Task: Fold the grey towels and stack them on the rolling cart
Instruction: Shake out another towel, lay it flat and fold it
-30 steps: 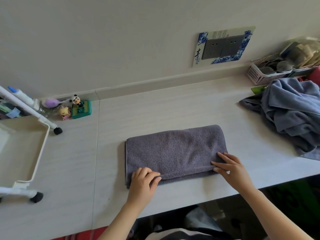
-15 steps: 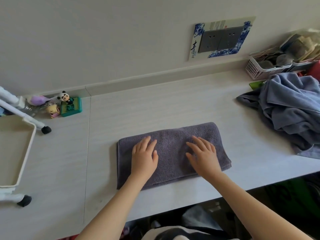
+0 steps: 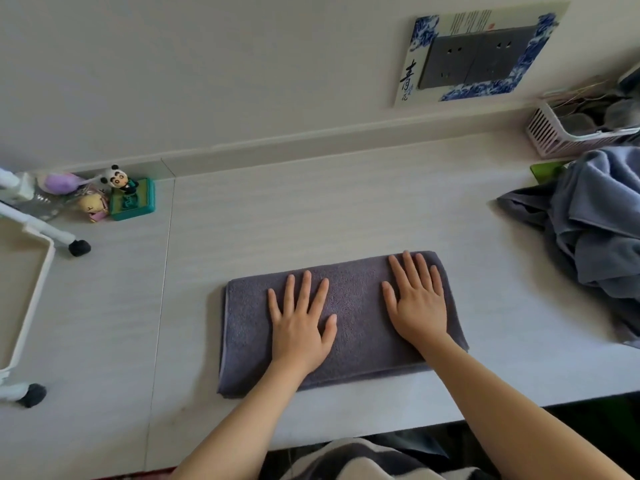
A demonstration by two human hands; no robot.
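We see a pale surface (image 3: 346,209) running along the wall, with the white rolling cart (image 3: 33,299) lying at its left edge, two black wheels toward us. A loose heap of grey towels (image 3: 595,237) sits at the far right, well apart from the cart. In the middle, near the front edge, lies a folded grey towel (image 3: 353,306), a flat rectangle with its long side running left to right. Our left hand (image 3: 301,327) presses flat on its left half, fingers (image 3: 306,289) straight and spread, grasping nothing. Our right hand (image 3: 417,303) lies flat on the right half the same way, released, with fingertips reaching the towel's far edge. On the wall hangs a blue-patterned socket panel (image 3: 474,53). A pink basket (image 3: 568,136) behind the heap holds what may be small stones, though the view is too blurred to tell. A panda figurine (image 3: 119,178) stands on a green box by the cart
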